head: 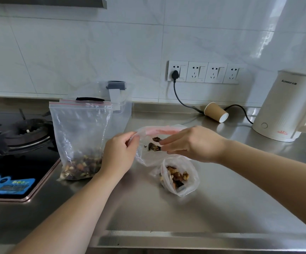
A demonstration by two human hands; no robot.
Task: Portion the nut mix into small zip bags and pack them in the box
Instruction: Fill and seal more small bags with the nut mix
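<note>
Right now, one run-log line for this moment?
left hand: pinches small zip bag rim | right hand: fingers at bag mouth | filled bag: on counter | big nut bag: upright

kettle [288, 109]: handle cut by right frame edge, label too small to read | clear box [121, 99]: lower part hidden behind large zip bag [80, 136] | stove [18, 143]: cut by left edge

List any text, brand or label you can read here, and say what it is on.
"CHIGO", roughly, followed by two blurred characters: on the kettle.
Red print low on the kettle: too small to read.
Blue sticker on the stove: blurred, unreadable.
</note>
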